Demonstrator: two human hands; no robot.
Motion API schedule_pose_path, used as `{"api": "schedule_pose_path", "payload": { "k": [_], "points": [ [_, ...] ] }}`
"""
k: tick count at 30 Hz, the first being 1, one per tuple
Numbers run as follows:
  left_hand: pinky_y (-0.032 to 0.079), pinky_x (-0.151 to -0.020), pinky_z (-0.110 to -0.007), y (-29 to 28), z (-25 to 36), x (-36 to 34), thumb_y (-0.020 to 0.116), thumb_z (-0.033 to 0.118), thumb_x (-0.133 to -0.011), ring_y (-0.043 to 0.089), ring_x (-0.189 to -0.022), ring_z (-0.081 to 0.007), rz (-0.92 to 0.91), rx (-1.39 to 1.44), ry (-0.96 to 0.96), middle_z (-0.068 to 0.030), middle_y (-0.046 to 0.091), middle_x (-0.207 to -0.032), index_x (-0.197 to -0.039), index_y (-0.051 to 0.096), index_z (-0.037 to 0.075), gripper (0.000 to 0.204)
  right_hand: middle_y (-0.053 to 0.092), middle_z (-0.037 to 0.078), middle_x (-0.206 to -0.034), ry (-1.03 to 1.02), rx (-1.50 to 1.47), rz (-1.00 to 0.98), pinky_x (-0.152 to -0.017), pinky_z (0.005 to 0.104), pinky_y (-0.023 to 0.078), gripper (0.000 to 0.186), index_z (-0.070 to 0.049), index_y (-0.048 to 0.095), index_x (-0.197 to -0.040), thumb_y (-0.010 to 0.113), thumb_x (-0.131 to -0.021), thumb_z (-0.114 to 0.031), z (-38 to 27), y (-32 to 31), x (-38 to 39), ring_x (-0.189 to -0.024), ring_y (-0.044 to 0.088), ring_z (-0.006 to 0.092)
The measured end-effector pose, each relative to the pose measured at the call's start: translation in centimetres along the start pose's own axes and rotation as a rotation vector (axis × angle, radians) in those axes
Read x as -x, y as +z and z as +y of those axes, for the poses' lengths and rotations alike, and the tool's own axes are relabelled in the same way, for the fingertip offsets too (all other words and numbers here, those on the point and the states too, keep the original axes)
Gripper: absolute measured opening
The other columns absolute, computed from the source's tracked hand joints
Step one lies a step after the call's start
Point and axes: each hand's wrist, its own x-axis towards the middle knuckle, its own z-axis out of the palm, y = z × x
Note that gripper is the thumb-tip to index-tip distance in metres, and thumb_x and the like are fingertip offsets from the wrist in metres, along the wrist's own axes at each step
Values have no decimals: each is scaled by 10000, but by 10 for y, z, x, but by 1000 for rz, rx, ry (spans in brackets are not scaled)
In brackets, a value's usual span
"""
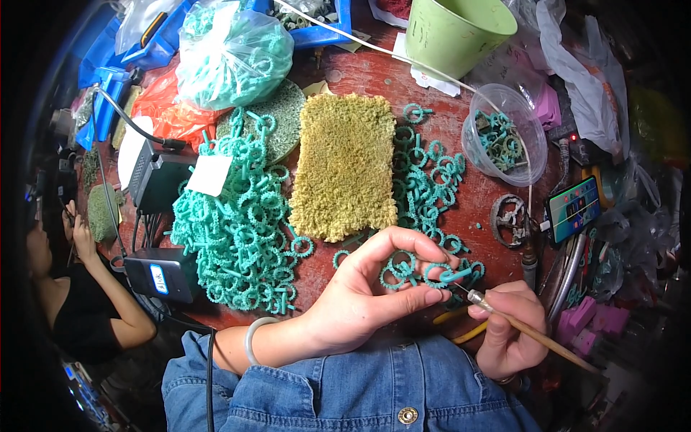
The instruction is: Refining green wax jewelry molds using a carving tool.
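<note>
Over the scuffed red worktop (pixel 363 68), the left hand (pixel 363 297) pinches a teal toothed ring (pixel 448 277), best kept still while the right hand (pixel 502 345), clamped on a needle tool (pixel 536 334), probes lightly.

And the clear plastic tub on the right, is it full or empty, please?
Neither: the tub is partly filled. Small teal pieces lie inside it, while bare clear wall shows toward the rim.
</note>
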Motion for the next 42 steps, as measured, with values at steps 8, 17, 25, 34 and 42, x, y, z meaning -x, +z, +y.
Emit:
{"api": "schedule_pose_path", "payload": {
  "k": [8, 17, 25, 34, 42],
  "points": [
    [516, -914, -330, 0, 0, 0, 601, -120, -831, 579, -1067, -202, -10, 9, 15, -163, 546, -1183, -1108, 474, 29, 338, 612, 118, -796, -17, -8, 26, -560, 272, 472, 162, 55, 575, -1005, 599, -879, -44, 0, 0, -1, -625, 587, 196],
    [509, -941, -344, 2, 3, 1, 587, -125, -838, 562, -1111, -211, -5, 85, -58, -166, 543, -1184, -1132, 473, 19, 347, 605, 115, -813, -28, -21, 12, -565, 278, 466, 150, 53, 582, -996, 588, -862, -13, 3, 2, -1, -619, 573, 198],
    [484, -979, -378, 3, 3, 1, 551, -117, -863, 541, -1164, -241, 26, 114, -62, -136, 551, -1140, -1126, 478, 13, 302, 583, 130, -801, -62, -9, 18, -544, 291, 476, 141, 47, 597, -980, 611, -855, -16, 2, 3, -4, -608, 570, 211],
    [445, -1008, -393, 4, 3, 1, 566, -102, -865, 557, -1149, -233, 54, 114, -49, -108, 562, -1110, -1107, 486, 22, 284, 582, 126, -803, -70, -10, -3, -550, 287, 484, 144, 35, 614, -978, 622, -839, 2, 2, 3, -5, -617, 577, 214],
    [449, -1004, -393, 5, 4, 1, 561, -105, -867, 560, -1145, -237, 68, 111, -54, -115, 564, -1106, -1100, 488, 27, 278, 588, 122, -795, -76, -2, 8, -529, 277, 480, 139, 34, 624, -973, 626, -837, 5, 2, 5, -6, -607, 579, 212]
  ]
}}
